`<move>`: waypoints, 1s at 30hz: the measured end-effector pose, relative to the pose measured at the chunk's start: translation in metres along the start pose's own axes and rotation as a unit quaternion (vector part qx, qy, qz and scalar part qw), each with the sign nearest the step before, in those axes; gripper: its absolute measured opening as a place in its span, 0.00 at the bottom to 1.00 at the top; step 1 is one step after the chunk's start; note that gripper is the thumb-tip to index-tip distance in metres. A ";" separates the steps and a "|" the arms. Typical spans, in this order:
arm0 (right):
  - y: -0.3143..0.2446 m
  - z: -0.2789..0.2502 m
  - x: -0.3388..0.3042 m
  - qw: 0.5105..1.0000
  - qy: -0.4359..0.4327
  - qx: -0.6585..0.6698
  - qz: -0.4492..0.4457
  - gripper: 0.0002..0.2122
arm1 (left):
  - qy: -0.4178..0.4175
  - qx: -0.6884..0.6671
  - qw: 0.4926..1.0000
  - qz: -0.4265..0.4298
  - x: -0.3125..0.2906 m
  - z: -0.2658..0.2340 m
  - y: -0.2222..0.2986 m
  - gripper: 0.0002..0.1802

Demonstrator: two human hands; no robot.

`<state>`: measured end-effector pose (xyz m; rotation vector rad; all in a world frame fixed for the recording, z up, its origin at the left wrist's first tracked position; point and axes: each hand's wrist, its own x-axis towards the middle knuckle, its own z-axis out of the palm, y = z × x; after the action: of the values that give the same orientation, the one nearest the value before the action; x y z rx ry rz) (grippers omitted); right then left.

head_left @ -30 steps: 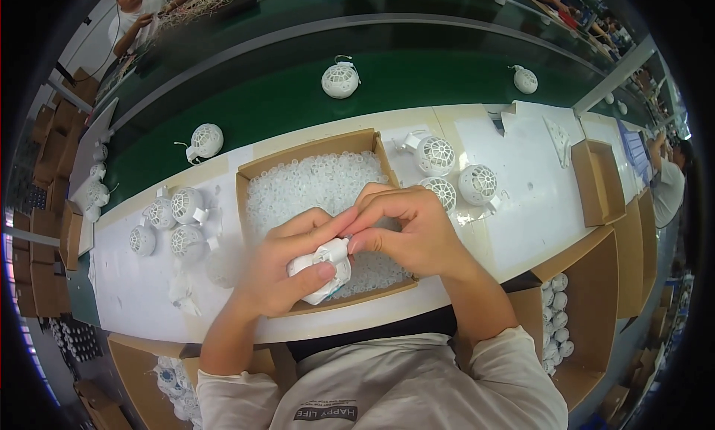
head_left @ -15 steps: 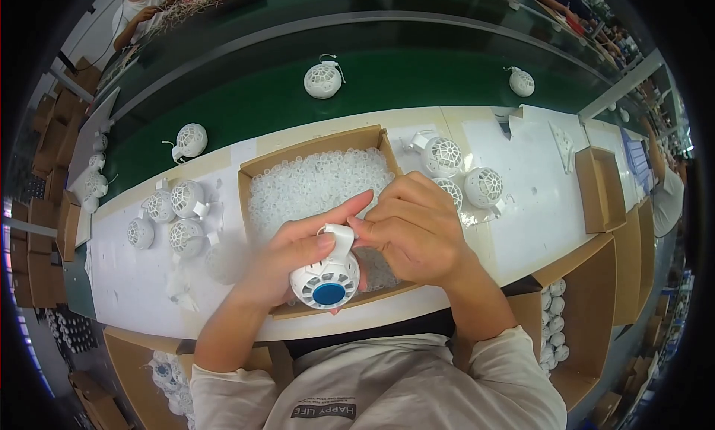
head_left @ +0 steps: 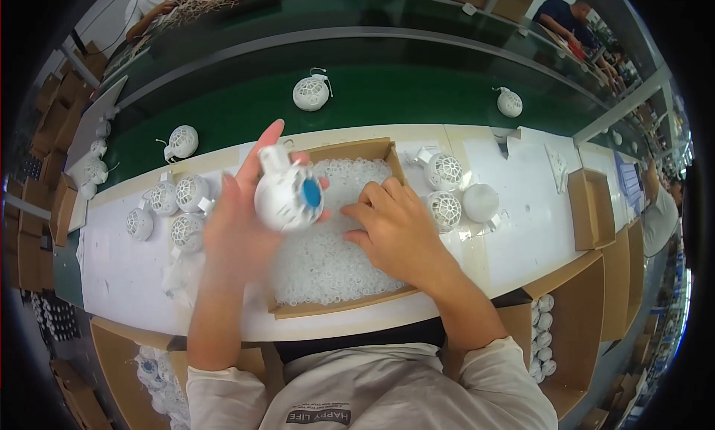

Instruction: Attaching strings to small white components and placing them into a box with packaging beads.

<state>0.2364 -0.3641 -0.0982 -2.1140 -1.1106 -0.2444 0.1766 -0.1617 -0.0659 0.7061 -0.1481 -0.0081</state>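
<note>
My left hand (head_left: 238,214) is raised over the left side of the box, wrapped round a round white plastic device (head_left: 279,203). The device has a short neck at its top and a blue disc facing right; the hand is partly blurred. Over a shallow cardboard box (head_left: 335,308) full of small clear rings (head_left: 328,262), my right hand (head_left: 395,229) hovers with bent fingers. A gap shows between its thumb and forefinger, with nothing visible in it.
Similar white balls with lattice fronts lie left (head_left: 186,233) and right (head_left: 445,171) of the box. More sit on a green conveyor belt (head_left: 417,95) beyond. A small carton (head_left: 592,206) stands at right; larger boxes hold balls below. Other people work across the belt.
My left hand has carried the white device up and left, away from my right hand. The right hand has let go of its neck and its fingers have spread over the rings.
</note>
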 end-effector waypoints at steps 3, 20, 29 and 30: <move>0.002 0.008 -0.001 0.993 -0.032 -0.112 -0.035 0.07 | 0.106 0.024 0.994 0.015 0.002 0.007 0.009 0.42; -0.009 -0.010 0.005 0.978 0.014 0.133 0.159 0.06 | 0.014 0.162 0.986 0.032 -0.005 -0.024 -0.017 0.11; -0.001 -0.011 0.005 0.965 0.007 0.211 0.157 0.09 | -0.007 0.073 0.996 -0.044 -0.007 -0.019 -0.021 0.12; -0.002 -0.011 0.005 0.965 0.007 0.211 0.156 0.09 | -0.005 0.077 0.996 -0.042 -0.007 -0.019 -0.021 0.12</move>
<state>0.2392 -0.3676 -0.0873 -1.8602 -0.7263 0.1195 0.1732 -0.1655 -0.0947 0.8650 -0.1289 -0.0812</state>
